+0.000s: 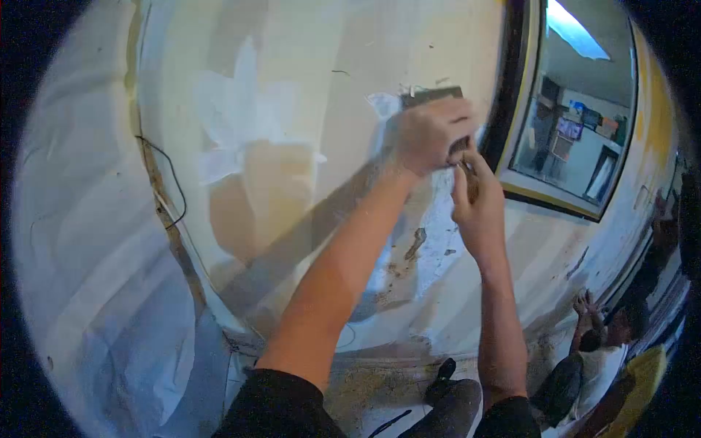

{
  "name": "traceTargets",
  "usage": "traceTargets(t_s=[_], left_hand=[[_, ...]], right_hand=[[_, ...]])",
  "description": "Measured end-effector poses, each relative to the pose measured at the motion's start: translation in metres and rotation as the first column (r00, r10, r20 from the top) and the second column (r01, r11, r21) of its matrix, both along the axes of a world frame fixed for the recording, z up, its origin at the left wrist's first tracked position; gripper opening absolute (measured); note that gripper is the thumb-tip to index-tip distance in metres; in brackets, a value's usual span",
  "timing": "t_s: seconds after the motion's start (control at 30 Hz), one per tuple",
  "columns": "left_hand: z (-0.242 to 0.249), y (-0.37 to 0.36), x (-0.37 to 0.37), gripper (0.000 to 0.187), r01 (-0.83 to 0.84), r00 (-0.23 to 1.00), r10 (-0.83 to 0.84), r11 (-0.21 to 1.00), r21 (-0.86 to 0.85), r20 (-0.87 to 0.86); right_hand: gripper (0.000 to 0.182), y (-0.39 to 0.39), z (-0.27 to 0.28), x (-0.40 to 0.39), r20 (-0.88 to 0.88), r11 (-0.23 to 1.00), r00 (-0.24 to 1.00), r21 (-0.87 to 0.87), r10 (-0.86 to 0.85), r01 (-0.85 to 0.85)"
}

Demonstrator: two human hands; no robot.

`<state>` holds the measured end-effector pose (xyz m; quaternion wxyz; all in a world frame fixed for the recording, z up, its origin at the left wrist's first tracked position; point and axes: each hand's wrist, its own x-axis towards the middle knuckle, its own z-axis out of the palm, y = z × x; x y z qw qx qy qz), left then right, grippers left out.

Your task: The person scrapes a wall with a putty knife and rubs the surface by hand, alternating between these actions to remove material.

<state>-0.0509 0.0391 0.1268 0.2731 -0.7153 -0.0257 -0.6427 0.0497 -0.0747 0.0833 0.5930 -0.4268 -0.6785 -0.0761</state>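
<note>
The window [577,131], edged in dark and yellowish bands, is the landmark. In its glass show a bright ceiling light [577,29] and, below that, stacked boxes [606,128] too small to identify. Well to the left of the window hangs a pale, wrinkled sheet [95,219], with a thin dark cord [177,182] curving beside its edge. Below and right of the window, another person [599,372] is low near the floor [380,383], beside something yellow [646,379].
</note>
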Motion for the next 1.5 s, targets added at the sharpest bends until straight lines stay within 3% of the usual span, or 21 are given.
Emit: traceTargets(t_s=[0.1, 0.17, 0.33, 0.43, 0.57, 0.6, 0.67, 0.7, 0.77, 0.8, 0.87, 0.97, 1.07, 1.17, 1.23, 1.27, 1.33, 1.4, 1.43, 1.47, 1.5], left_hand=[[0.003, 0.013, 0.002, 0.032, 0.079, 0.996, -0.082, 0.993, 0.092, 0.030], [0.020, 0.011, -0.005, 0.034, 0.063, 0.997, -0.064, 0.998, -0.019, -0.037], [0.004, 0.012, -0.004, 0.042, 0.037, 0.999, -0.036, 0.999, 0.024, -0.011], [0.016, 0.016, -0.009, 0.046, -0.047, 0.996, 0.049, 0.999, 0.022, -0.077], [0.007, 0.003, -0.012, 0.030, -0.026, 0.996, 0.026, 1.000, -0.010, -0.082], [-0.001, -0.009, -0.018, 0.029, -0.096, 0.954, 0.031, 0.974, -0.207, -0.297], [-0.065, -0.011, -0.006, 0.032, 0.021, 0.986, -0.039, 0.994, -0.109, -0.162], [-0.104, -0.021, -0.006, 0.035, 0.030, 0.973, -0.069, 0.984, -0.176, -0.220], [-0.229, -0.042, 0.002, 0.057, 0.004, 0.951, -0.151, 0.878, -0.478, -0.271], [-0.292, -0.060, 0.008, 0.063, 0.089, 0.940, -0.277, 0.763, -0.640, -0.199], [-0.432, -0.095, 0.021, 0.064, -0.030, 0.880, -0.447, 0.289, -0.957, -0.162], [-0.593, -0.147, 0.012, 0.059, -0.346, 0.805, -0.569, -0.223, -0.911, -0.167], [-0.651, -0.177, -0.007, 0.055, -0.461, 0.812, -0.558, -0.432, -0.775, -0.172], [-0.664, -0.172, -0.012, 0.051, -0.427, 0.852, -0.500, -0.486, -0.763, -0.158], [-0.652, -0.148, -0.013, 0.048, -0.340, 0.889, -0.437, -0.432, -0.835, -0.136], [-0.637, -0.131, -0.012, 0.046, -0.278, 0.911, -0.396, -0.378, -0.883, -0.118], [-0.566, -0.087, -0.007, 0.044, -0.120, 0.951, -0.304, -0.199, -0.973, -0.056], [-0.430, -0.074, -0.004, 0.036, -0.118, 0.989, -0.094, -0.071, -0.990, -0.111], [-0.369, -0.071, -0.016, 0.031, -0.058, 0.992, -0.084, 0.348, -0.936, -0.092], [-0.308, -0.067, -0.028, 0.027, -0.062, 0.996, 0.004, 0.715, -0.696, -0.085], [-0.275, -0.056, -0.036, 0.030, -0.101, 0.986, 0.159, 0.810, -0.578, 0.049]], right_hand=[[0.009, -0.005, 0.000, -0.008, 0.014, 1.000, 1.000, -0.023, 0.015, -0.014], [0.009, -0.004, 0.014, -0.012, -0.018, 0.991, 0.998, -0.122, -0.060, 0.057], [0.010, -0.002, 0.005, -0.014, -0.025, 0.996, 1.000, -0.087, 0.006, -0.009], [0.012, -0.001, 0.012, -0.010, -0.005, 0.988, 0.996, -0.125, -0.089, 0.088], [0.017, 0.003, -0.002, -0.002, -0.002, 0.996, 0.996, -0.010, 0.090, -0.090], [0.022, -0.003, -0.015, 0.006, -0.030, 0.990, 0.994, -0.090, 0.109, -0.111], [0.031, -0.023, -0.051, 0.029, -0.001, 0.957, 0.991, -0.261, 0.131, -0.127], [0.034, -0.034, -0.088, 0.049, 0.009, 0.907, 0.991, -0.403, 0.137, -0.122], [0.039, -0.059, -0.163, 0.089, 0.019, 0.765, 0.968, -0.617, 0.249, -0.184], [0.036, -0.063, -0.215, 0.106, 0.050, 0.718, 0.982, -0.690, 0.181, -0.097], [0.045, -0.064, -0.320, 0.143, -0.017, 0.347, 0.962, -0.931, 0.272, -0.115], [0.044, -0.079, -0.497, 0.182, 0.114, -0.023, 0.956, -0.992, 0.271, 0.125], [0.043, -0.087, -0.577, 0.196, 0.169, -0.176, 0.944, -0.959, 0.284, 0.225], [0.042, -0.044, -0.661, 0.226, 0.049, -0.280, 0.933, -0.947, 0.357, 0.157], [0.044, -0.067, -0.603, 0.196, 0.103, 0.035, 0.952, -0.995, 0.290, 0.097], [0.046, -0.070, -0.572, 0.184, 0.146, 0.366, 0.972, -0.928, 0.186, 0.069], [0.047, -0.062, -0.612, 0.194, 0.254, 0.381, 0.921, -0.915, 0.294, 0.131], [0.048, -0.062, -0.619, 0.189, 0.360, 0.395, 0.844, -0.897, 0.398, 0.197], [0.048, -0.079, -0.564, 0.169, 0.397, 0.186, 0.851, -0.917, 0.344, 0.352], [0.047, -0.081, -0.547, 0.164, 0.415, 0.073, 0.851, -0.907, 0.323, 0.414], [0.047, -0.084, -0.529, 0.160, 0.438, -0.042, 0.844, -0.880, 0.310, 0.472]])
